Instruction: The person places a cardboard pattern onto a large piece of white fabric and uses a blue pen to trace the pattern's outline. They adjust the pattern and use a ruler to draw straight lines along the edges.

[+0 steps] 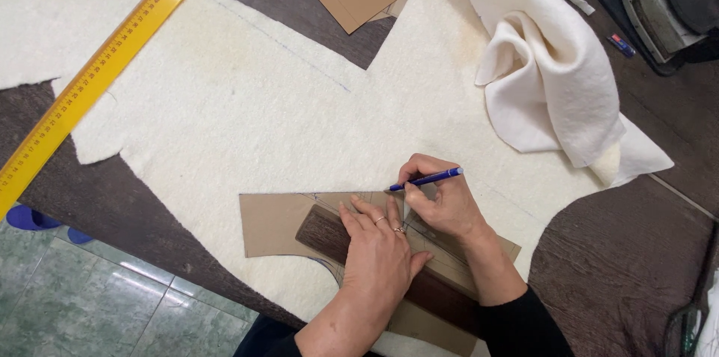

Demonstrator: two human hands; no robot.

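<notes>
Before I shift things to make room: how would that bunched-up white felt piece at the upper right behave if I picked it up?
The white felt piece would likely sag and flop, since it already lies in soft, deep folds. It looks thick yet probably light. Its fuzzy surface may cling to the cream sheet below rather than slide.

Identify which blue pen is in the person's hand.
The blue pen in the right hand, tip at the cardboard pattern; the others lie untouched at the table's far edge.
</notes>
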